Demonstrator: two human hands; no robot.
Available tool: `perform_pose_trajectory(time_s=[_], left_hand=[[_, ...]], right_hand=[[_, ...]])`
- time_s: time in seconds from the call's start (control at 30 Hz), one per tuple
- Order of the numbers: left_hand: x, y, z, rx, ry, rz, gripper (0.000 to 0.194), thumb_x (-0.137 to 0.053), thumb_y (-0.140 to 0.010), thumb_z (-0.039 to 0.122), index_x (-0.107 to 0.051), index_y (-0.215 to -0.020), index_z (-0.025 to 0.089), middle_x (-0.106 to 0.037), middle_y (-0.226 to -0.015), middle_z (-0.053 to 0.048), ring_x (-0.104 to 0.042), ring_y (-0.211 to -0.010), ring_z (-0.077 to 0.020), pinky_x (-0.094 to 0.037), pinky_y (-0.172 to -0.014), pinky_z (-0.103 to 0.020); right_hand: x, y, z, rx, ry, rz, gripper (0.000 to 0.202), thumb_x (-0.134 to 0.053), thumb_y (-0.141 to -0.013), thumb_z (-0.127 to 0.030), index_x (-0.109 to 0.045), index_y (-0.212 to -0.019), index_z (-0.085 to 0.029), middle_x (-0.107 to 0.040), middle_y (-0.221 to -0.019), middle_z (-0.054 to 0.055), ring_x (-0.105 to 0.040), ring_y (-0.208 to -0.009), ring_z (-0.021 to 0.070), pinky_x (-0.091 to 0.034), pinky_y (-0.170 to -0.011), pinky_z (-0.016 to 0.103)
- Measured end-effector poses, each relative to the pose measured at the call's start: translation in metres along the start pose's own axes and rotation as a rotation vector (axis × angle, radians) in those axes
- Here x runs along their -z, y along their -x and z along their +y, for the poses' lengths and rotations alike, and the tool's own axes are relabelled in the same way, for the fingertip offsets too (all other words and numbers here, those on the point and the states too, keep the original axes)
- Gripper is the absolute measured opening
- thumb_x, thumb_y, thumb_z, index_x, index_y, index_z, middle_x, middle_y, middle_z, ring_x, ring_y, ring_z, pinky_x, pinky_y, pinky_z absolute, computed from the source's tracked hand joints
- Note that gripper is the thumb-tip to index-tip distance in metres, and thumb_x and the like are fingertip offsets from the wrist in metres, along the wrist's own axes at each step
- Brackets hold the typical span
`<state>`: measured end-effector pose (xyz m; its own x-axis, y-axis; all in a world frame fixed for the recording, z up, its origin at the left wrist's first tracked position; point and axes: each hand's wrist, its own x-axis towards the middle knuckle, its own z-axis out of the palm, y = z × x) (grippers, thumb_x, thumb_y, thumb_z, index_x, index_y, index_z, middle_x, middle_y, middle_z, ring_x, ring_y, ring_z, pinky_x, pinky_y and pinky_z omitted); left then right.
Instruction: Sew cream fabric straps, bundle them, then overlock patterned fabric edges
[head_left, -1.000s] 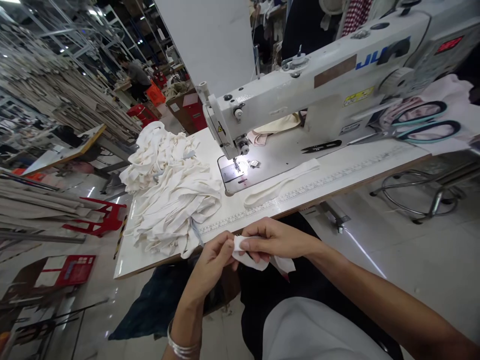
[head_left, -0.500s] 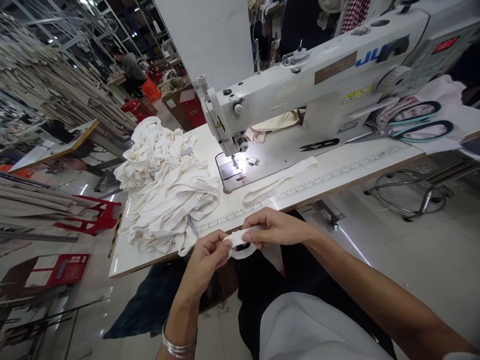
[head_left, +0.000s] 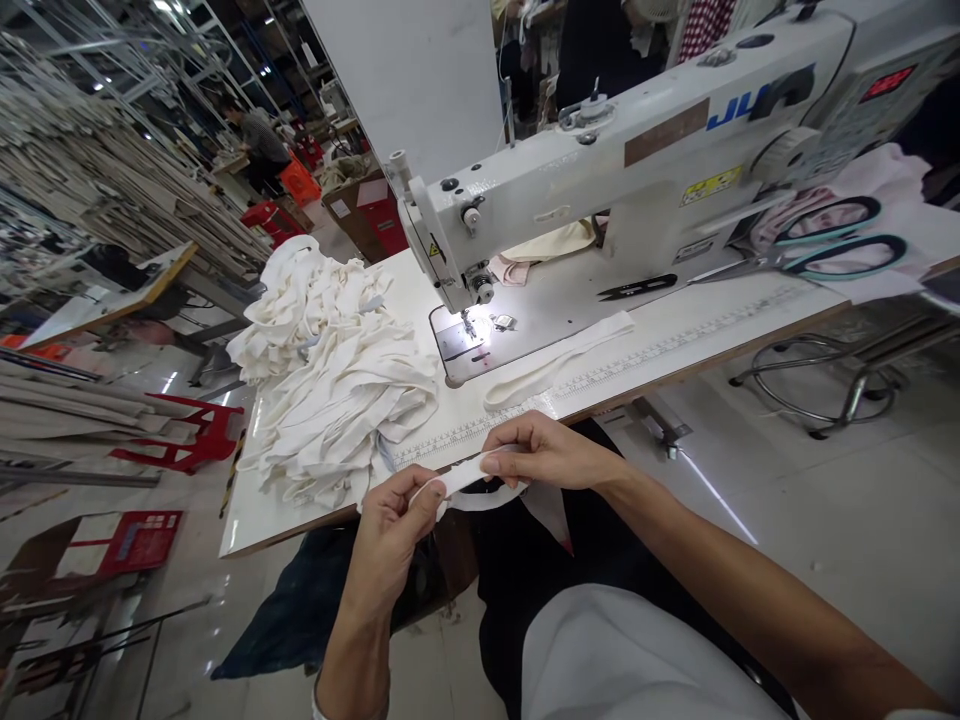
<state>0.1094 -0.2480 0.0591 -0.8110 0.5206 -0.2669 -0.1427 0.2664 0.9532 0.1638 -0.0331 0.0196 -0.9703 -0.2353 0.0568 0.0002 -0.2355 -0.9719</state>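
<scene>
A white fabric band [head_left: 466, 476] is stretched between my two hands just in front of the table edge, with its lower part hanging in a loop. My left hand [head_left: 396, 520] pinches its left end between thumb and fingers. Its right end is gripped by my right hand [head_left: 544, 455], thumb on top. Beyond them, a second white strip [head_left: 555, 362] lies folded on the table along the printed ruler scale [head_left: 600, 375]. A heap of white fabric strips [head_left: 337, 390] is piled to the left of the sewing machine [head_left: 555, 180], whose lamp lights the needle plate.
Black thread snips [head_left: 637, 288] lie on the machine bed. Large scissors [head_left: 840, 240] rest by pale pink cloth on the right. A metal-legged stool [head_left: 840, 390] stands under the right side; a red plastic stool [head_left: 187, 430] is at left. Another person [head_left: 259, 140] sits farther back.
My left hand has moved left, away from my right hand. The white band between them is now drawn out longer and straighter.
</scene>
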Motion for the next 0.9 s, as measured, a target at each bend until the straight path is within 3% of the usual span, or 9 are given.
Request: perform_pose_trajectory(time_s=[0.17, 0.27, 0.37, 0.43, 0.5, 0.57, 0.63, 0.73, 0.9], left_hand=[[-0.001, -0.001, 0.004, -0.002, 0.022, 0.023, 0.032, -0.07, -0.08, 0.045, -0.058, -0.073, 0.016, -0.028, -0.052, 0.008, -0.018, -0.049, -0.0051, -0.013, -0.047, -0.021], [0.001, 0.0, 0.009, 0.021, 0.051, 0.017, 0.028, -0.07, -0.08, 0.042, -0.059, -0.095, 0.021, -0.028, -0.049, 0.011, -0.018, -0.043, -0.0039, -0.014, -0.044, -0.018], [0.005, 0.001, 0.011, 0.031, -0.017, 0.003, 0.042, -0.079, -0.072, 0.036, -0.062, -0.107, 0.022, -0.056, -0.065, 0.004, -0.041, -0.049, -0.0057, -0.032, -0.048, -0.017], [0.007, 0.001, 0.009, 0.013, -0.107, 0.047, 0.037, -0.083, -0.067, 0.034, -0.07, -0.099, 0.019, -0.067, -0.085, -0.004, -0.055, -0.063, -0.0106, -0.043, -0.058, -0.021], [0.008, 0.001, 0.005, -0.02, -0.163, 0.114, 0.029, -0.081, -0.068, 0.037, -0.075, -0.088, 0.016, -0.068, -0.085, -0.006, -0.057, -0.068, -0.0133, -0.045, -0.062, -0.022], [0.009, 0.001, 0.002, -0.04, -0.159, 0.145, 0.027, -0.077, -0.073, 0.041, -0.075, -0.083, 0.016, -0.062, -0.068, -0.003, -0.05, -0.061, -0.0116, -0.04, -0.056, -0.022], [0.009, 0.003, 0.001, -0.032, -0.12, 0.135, 0.029, -0.072, -0.078, 0.044, -0.074, -0.082, 0.016, -0.045, -0.053, 0.003, -0.034, -0.051, -0.0086, -0.029, -0.047, -0.022], [0.006, 0.005, 0.004, -0.005, -0.035, 0.115, 0.032, -0.069, -0.079, 0.048, -0.07, -0.078, 0.016, -0.024, -0.05, 0.006, -0.018, -0.05, -0.0074, -0.016, -0.045, -0.023], [0.002, 0.006, 0.006, 0.006, 0.037, 0.118, 0.031, -0.071, -0.077, 0.046, -0.067, -0.073, 0.015, -0.02, -0.053, 0.007, -0.015, -0.051, -0.0064, -0.013, -0.047, -0.024]], right_hand=[[-0.002, 0.002, -0.005, 0.031, 0.096, 0.055, 0.024, -0.068, -0.084, -0.038, -0.067, -0.083, -0.014, -0.054, -0.061, -0.003, -0.044, -0.054, 0.0082, -0.034, -0.051, 0.021], [-0.006, 0.004, -0.007, 0.156, 0.341, 0.116, 0.029, -0.07, -0.083, -0.026, -0.065, -0.11, -0.021, -0.055, -0.078, -0.002, -0.045, -0.064, 0.0103, -0.037, -0.056, 0.021], [-0.009, 0.004, -0.004, 0.292, 0.657, 0.145, 0.038, -0.064, -0.089, -0.02, -0.062, -0.125, -0.03, -0.048, -0.083, 0.0, -0.045, -0.072, 0.0132, -0.037, -0.06, 0.023], [-0.01, 0.003, -0.001, 0.354, 0.724, 0.179, 0.025, -0.059, -0.093, -0.022, -0.069, -0.116, -0.029, -0.043, -0.081, 0.0, -0.044, -0.071, 0.0133, -0.036, -0.06, 0.024], [-0.011, 0.002, 0.001, 0.386, 0.658, 0.201, 0.017, -0.059, -0.095, -0.026, -0.074, -0.104, -0.025, -0.043, -0.082, 0.001, -0.046, -0.073, 0.0132, -0.039, -0.062, 0.025], [-0.011, 0.001, 0.001, 0.371, 0.549, 0.2, 0.018, -0.058, -0.095, -0.03, -0.074, -0.096, -0.022, -0.046, -0.084, 0.002, -0.049, -0.076, 0.0136, -0.041, -0.065, 0.026], [-0.012, 0.001, 0.0, 0.324, 0.432, 0.189, 0.021, -0.057, -0.096, -0.033, -0.073, -0.091, -0.021, -0.047, -0.086, 0.002, -0.05, -0.078, 0.0136, -0.042, -0.067, 0.027], [-0.013, 0.001, 0.0, 0.263, 0.284, 0.184, 0.024, -0.057, -0.096, -0.037, -0.071, -0.086, -0.02, -0.048, -0.085, 0.001, -0.049, -0.077, 0.0129, -0.042, -0.068, 0.026], [-0.013, -0.001, 0.003, 0.231, 0.137, 0.189, 0.025, -0.061, -0.092, -0.04, -0.071, -0.083, -0.02, -0.048, -0.083, 0.001, -0.048, -0.074, 0.0122, -0.041, -0.067, 0.027]])
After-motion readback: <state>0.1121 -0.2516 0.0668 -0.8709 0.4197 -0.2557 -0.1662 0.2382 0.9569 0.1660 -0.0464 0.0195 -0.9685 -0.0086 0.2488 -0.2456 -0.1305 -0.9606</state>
